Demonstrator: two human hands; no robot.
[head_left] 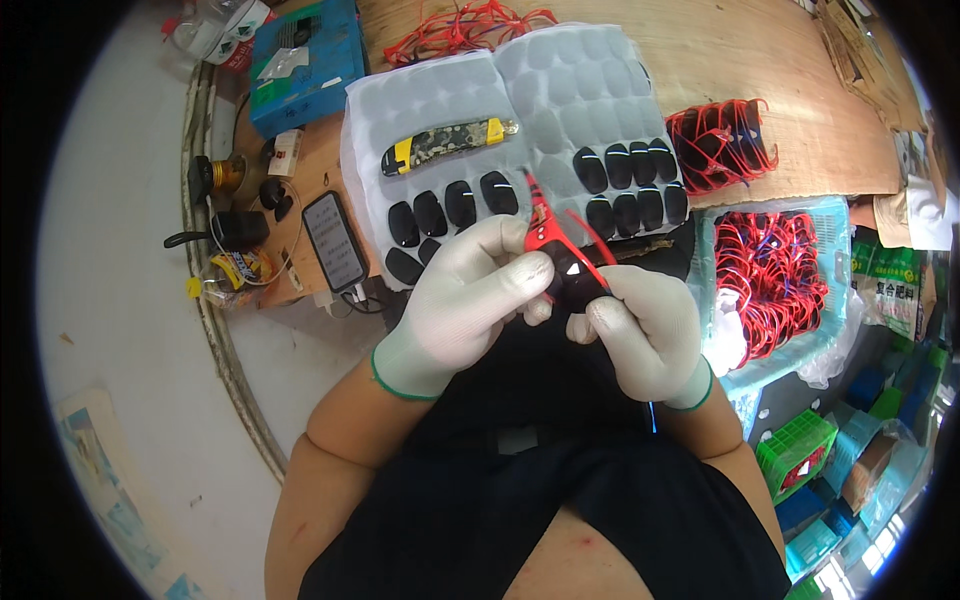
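My left hand [480, 295], in a white glove with a green cuff, pinches a red sunglasses frame [543, 228] at one side. Gloved the same way, my right hand [645, 325] grips its other side. A dark shiny lens [578, 285] shows in the frame between my hands; whether it is fully seated I cannot tell. Beyond them a white moulded tray [560, 95] bears rows of loose dark lenses [460, 205], several on each half. A utility knife [445, 146] with a yellow and camouflage handle lies on the tray's left half.
Red frames lie heaped [460, 30] behind the tray, and a bundle [722, 147] sits to its right. A light-blue basket [838, 260] full of red frames stands at my right. On the left are a phone [336, 241], a blue box [335, 65] and bottles [215, 30].
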